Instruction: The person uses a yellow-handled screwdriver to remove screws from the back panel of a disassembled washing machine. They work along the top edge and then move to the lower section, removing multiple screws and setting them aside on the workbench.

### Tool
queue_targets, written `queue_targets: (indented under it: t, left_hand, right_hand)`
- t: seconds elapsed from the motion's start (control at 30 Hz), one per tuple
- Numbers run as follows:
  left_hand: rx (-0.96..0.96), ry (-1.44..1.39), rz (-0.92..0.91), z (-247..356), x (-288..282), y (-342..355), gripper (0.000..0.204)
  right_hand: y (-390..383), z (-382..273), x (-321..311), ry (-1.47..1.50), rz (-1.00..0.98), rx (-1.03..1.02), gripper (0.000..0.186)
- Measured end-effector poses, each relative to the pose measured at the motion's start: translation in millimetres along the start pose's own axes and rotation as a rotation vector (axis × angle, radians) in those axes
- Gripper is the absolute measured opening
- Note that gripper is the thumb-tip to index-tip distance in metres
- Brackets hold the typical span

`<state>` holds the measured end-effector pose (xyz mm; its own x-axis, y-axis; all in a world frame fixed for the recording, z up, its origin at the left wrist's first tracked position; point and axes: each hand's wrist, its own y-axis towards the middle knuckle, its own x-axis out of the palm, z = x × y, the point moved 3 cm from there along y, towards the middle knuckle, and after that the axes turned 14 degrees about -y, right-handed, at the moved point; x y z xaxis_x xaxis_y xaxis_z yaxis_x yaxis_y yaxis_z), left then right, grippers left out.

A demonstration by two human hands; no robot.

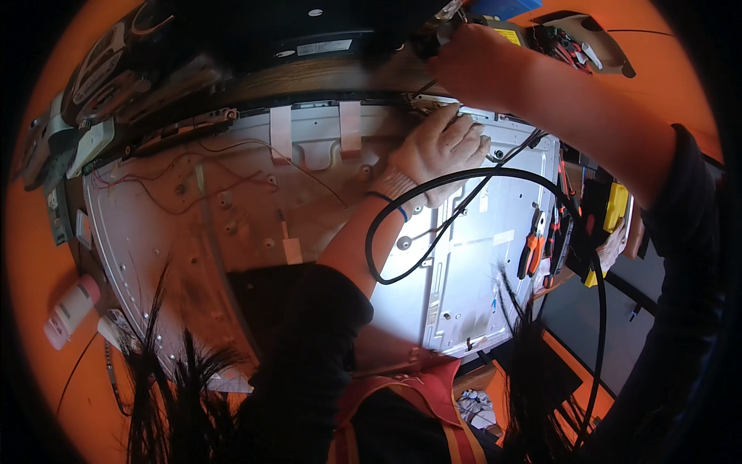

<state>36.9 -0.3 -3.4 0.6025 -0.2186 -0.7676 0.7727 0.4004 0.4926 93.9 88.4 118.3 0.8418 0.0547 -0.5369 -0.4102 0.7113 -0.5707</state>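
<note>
My left hand point(437, 151), in a pale knitted glove, rests with curled fingers at the far edge of a large metal back panel point(471, 267). What its fingertips hold, if anything, is hidden. Just beyond, my bare right hand point(479, 68) closes around a dark object that blurs into shadow. A black cable point(495, 173) loops over my left wrist and across the panel. Two pale flat strips point(350, 127) hang over the panel's far edge, left of my gloved hand. Thin reddish wires point(166, 162) lie across the panel's left part.
Orange-handled pliers point(532, 251) lie at the panel's right side, among other tools. At the far right is a cardboard box point(580, 39) of small tools. A large black screen-like piece point(255, 27) stands at the back. A pink-and-white bottle point(72, 312) lies at the left.
</note>
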Motion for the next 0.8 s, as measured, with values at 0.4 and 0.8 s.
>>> queue_targets:
  t: [0.4,0.8]
  left_hand:
    - [0.035,-0.045,-0.056,6,-33,6,0.036]
    - [0.074,-0.14,-0.012,5,-40,9,0.042]
  right_hand:
    - [-6,-2,12,-0.094,0.183,-0.085,0.022]
    - [-84,-32,59,1.925,0.0,0.596,0.027]
